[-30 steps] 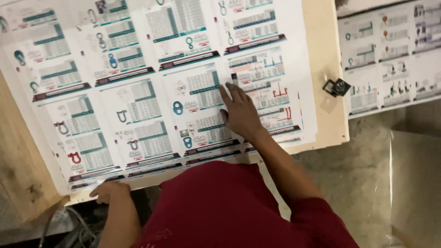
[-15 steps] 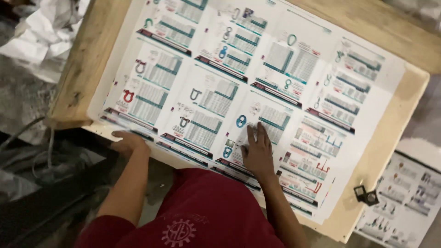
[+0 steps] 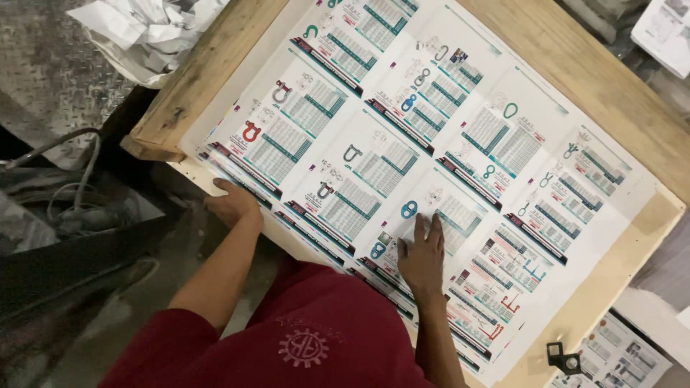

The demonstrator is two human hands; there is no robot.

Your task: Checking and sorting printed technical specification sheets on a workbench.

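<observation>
A large printed sheet [image 3: 460,144], covered with small pages of tables and pictures of metal hooks and shackles, lies flat on a wooden table [image 3: 618,93]. My right hand [image 3: 422,256] rests palm down on the sheet near its front edge, fingers together and stretched forward. My left hand [image 3: 231,203] grips the sheet's near left edge at the table's corner, fingers curled over the paper's rim. I wear a dark red shirt with a round emblem.
A small black folding magnifier [image 3: 564,357] stands on the table's right front corner. More printed sheets [image 3: 618,359] lie at the lower right. Crumpled white paper [image 3: 144,32] sits at the upper left, and grey cables [image 3: 79,208] lie on the metal floor at left.
The view has swung and the table now appears tilted. My right hand stays flat on the sheet. My left hand has shifted along the front edge toward the sheet's left corner.
</observation>
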